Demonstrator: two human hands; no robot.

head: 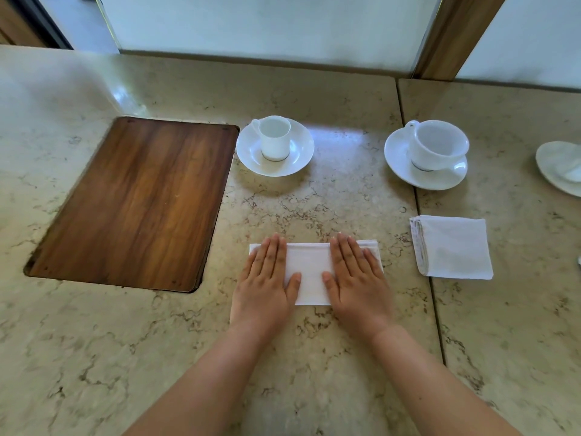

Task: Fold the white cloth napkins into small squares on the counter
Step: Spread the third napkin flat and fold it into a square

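A white cloth napkin [310,272], folded into a wide rectangle, lies flat on the marble counter [314,209] in front of me. My left hand [265,275] presses flat on its left part, fingers straight and together. My right hand [356,275] presses flat on its right part in the same way. Both hands hide the napkin's ends. To the right, apart from my hands, lies a second white napkin [454,247] folded into a small square, its layered edges facing left.
A wooden board [135,202] is set into the counter at left. A small white cup on a saucer [275,146] and a larger cup on a saucer [427,154] stand behind the napkins. Another white dish [561,166] is at the right edge. A counter seam runs past the folded square.
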